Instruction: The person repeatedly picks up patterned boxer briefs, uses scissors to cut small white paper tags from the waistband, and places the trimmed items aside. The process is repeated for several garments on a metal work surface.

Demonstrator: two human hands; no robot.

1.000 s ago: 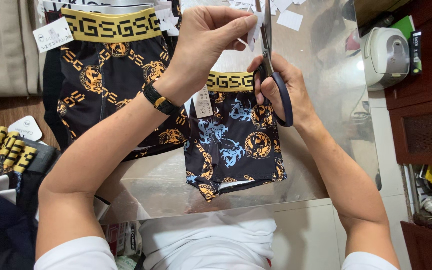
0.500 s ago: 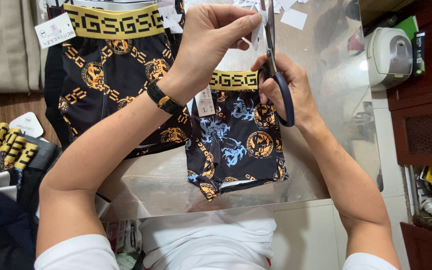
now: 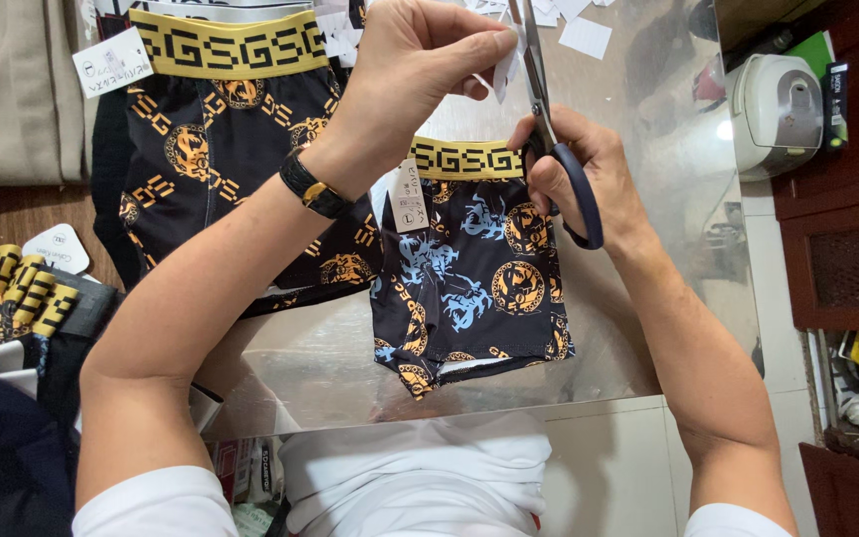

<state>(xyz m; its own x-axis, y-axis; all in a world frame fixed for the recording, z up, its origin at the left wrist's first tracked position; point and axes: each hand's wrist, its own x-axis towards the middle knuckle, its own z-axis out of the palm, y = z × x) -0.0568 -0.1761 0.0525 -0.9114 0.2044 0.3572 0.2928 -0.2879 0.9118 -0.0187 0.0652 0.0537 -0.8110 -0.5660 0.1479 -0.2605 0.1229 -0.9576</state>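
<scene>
Head view, looking down on a glossy tabletop (image 3: 668, 298). The left hand (image 3: 415, 70) is raised above the tabletop, its grip closed to a pinch: thumb and fingertips hold a small white paper tag (image 3: 502, 68). A black wristband with a gold clasp (image 3: 312, 187) circles the left wrist. The right hand (image 3: 589, 174) has its fingers threaded through the dark blue handles of a pair of scissors (image 3: 549, 139), its grip closed around them; the blades point upward and away from the person, and the tag lies against them. How far the blades are parted cannot be told.

Directly beneath both hands lie small black shorts (image 3: 474, 283) with a blue and gold print and a yellow patterned waistband, flat on the tabletop, a white size label (image 3: 410, 196) at the waistband's left end. To their left, partly overlapped by the left forearm, lie larger black shorts (image 3: 221, 169) with a gold print and a similar waistband. White paper scraps (image 3: 586, 37) are scattered at the far edge. A stack of folded black-and-yellow garments (image 3: 7, 293) sits at the left margin; a white appliance (image 3: 775, 111) stands at the upper right.
</scene>
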